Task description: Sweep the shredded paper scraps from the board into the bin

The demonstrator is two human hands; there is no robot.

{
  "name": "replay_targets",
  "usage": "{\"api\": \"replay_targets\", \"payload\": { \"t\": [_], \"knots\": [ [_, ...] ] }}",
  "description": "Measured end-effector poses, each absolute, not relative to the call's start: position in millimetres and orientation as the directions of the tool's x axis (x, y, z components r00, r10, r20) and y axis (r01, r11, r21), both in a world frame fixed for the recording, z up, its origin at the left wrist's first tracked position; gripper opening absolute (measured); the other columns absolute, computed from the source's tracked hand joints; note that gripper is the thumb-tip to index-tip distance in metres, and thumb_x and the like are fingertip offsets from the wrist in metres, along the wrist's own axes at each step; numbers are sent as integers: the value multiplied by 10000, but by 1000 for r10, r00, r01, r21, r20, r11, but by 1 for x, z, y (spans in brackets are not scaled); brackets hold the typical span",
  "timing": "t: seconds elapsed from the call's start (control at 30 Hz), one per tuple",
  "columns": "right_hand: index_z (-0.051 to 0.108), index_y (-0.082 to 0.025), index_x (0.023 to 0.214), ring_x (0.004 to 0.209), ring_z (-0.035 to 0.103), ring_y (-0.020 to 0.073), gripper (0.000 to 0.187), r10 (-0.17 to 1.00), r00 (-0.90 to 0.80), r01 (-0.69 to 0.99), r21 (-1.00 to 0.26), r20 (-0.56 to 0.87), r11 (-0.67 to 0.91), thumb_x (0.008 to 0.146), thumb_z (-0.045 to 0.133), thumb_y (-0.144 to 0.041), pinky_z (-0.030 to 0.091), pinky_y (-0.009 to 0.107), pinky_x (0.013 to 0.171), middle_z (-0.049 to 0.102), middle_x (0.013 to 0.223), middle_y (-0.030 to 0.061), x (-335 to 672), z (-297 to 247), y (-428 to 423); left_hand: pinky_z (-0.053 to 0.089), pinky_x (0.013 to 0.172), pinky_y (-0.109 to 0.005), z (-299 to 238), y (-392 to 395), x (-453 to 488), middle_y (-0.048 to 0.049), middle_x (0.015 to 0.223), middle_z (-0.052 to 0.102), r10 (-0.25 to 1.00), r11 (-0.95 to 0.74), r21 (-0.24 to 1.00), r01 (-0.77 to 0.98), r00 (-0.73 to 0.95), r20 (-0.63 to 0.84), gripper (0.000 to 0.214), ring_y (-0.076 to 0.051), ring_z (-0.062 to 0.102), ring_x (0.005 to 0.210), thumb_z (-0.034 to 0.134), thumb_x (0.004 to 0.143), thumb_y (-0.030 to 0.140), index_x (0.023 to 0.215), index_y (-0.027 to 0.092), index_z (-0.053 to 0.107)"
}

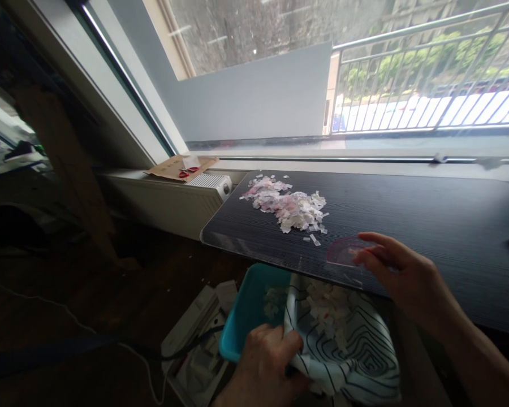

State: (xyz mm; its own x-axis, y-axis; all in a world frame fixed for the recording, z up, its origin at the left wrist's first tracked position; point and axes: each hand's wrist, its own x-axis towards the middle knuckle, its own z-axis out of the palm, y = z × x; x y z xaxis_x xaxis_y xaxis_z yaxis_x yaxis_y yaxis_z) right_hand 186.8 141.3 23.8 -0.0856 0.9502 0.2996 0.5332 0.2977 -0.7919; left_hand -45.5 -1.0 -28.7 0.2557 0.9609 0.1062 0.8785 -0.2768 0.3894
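Note:
My left hand (265, 359) is closed on the near-left edge of a pale cloth (367, 359) with dark wavy lines. That cloth forms a hollow below the table edge and bears many small pale paper scraps (328, 311). Over the dark tabletop, my right hand (401, 271) pinches the right end of a see-through pink protractor (340, 252), close to the front edge. A heap of white and pinkish paper scraps (286, 204) lies farther left on the table, with a few loose pieces (314, 240) between heap and protractor.
A turquoise bin (248, 302) with some scraps inside stands left of the cloth, under the dark table (411, 206). Red-handled scissors (189, 171) rest on brown cardboard (165, 168) above a white radiator (207, 189). A white cable (74, 316) crosses the floor.

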Motion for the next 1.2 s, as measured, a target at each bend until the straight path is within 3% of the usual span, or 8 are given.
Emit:
{"api": "replay_targets", "payload": {
  "t": [0.23,0.6,0.83,1.07,1.2],
  "knots": [
    [612,-243,1158,728,666,183,362,941,-85,662,-687,328,299,824,551,-371,500,326,742,727,795,8,164,20,177,311,529,-261,-43,-1,-43,12,653,580,925,-372,248,895,380,16,251,-158,530,576,735,578,307,727,201,563],
    [614,-239,1156,722,654,183,365,942,-129,669,-674,309,312,817,538,-351,483,322,744,720,786,6,154,20,185,374,534,-255,-43,2,-35,0,690,602,883,-451,148,880,464,-69,334,-164,551,582,769,607,421,801,198,613],
    [618,-235,1150,690,650,171,358,925,-150,655,-665,350,358,821,541,-353,475,296,699,724,782,-1,146,26,185,437,560,-282,-36,3,-31,-18,742,638,865,-454,150,878,475,-164,324,-192,595,618,752,648,429,837,199,626],
    [614,-231,1148,703,663,170,345,909,-295,588,-694,295,416,836,529,-353,490,285,692,728,777,1,137,24,176,487,615,-319,-28,11,-26,-39,787,661,840,-456,156,876,481,-251,345,-226,635,678,754,662,433,885,198,634],
    [598,-243,1170,748,676,179,359,935,-131,602,-723,329,339,836,547,-366,502,305,739,733,816,8,153,18,168,496,617,-324,-21,17,-18,-44,801,666,783,-525,195,828,560,-270,334,-226,641,679,707,719,461,909,196,631]
  ]
}}
